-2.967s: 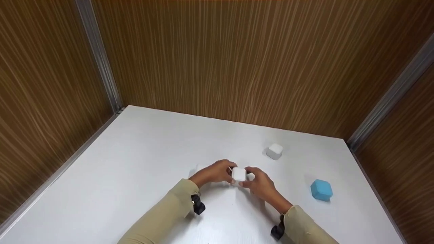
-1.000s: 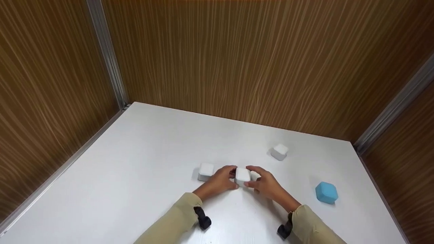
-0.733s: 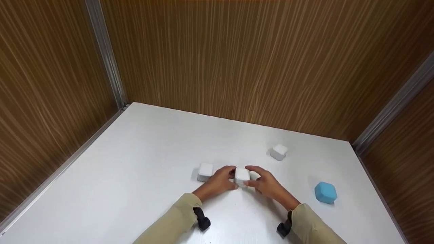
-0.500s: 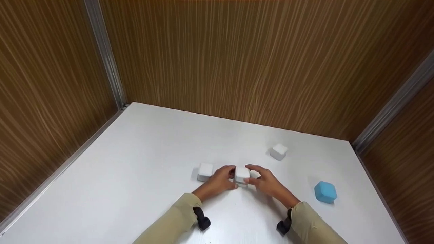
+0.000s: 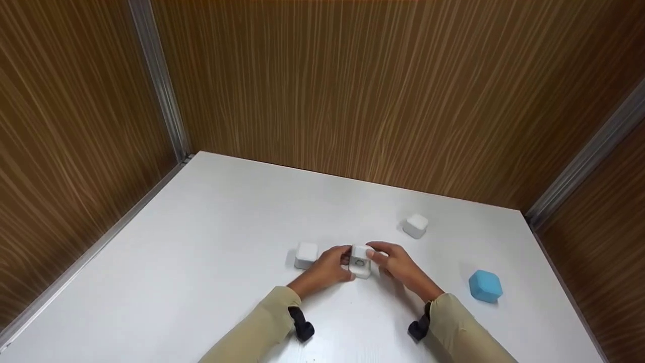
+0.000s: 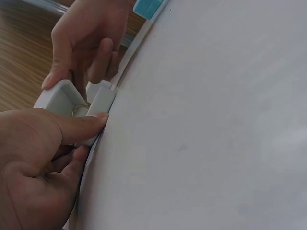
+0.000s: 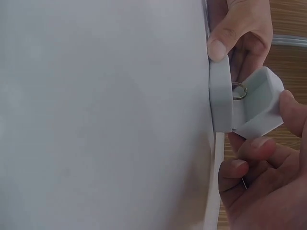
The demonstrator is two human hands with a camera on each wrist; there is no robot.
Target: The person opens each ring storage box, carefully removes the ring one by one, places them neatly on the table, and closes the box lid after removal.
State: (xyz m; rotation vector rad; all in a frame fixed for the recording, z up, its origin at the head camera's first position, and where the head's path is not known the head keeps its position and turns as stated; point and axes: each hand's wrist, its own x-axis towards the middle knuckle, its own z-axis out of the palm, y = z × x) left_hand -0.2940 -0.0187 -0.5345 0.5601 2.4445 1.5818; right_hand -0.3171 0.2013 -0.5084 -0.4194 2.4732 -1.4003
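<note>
In the head view, a small white ring box (image 5: 360,272) stands on the white table with its lid (image 5: 360,250) raised. A thin gold-coloured ring (image 7: 245,91) sits upright inside, seen in the right wrist view. My left hand (image 5: 325,272) holds the base from the left, thumb at the front in the left wrist view. On the other side, my right hand (image 5: 401,267) pinches the tilted lid, its thumb (image 7: 292,112) on the outside. Part of another white box (image 6: 98,88) shows just beyond the ring box in the left wrist view, mostly hidden.
A closed white box (image 5: 306,255) lies just left of my left hand. Another white box (image 5: 415,226) is farther back right, and a blue box (image 5: 485,286) sits at the right. Wood-grain walls (image 5: 322,91) stand behind and beside the table (image 5: 227,212).
The ring box, closed earlier, has been opened: my right hand has lifted its lid up and back, and the ring now shows. My left hand has stayed at the base.
</note>
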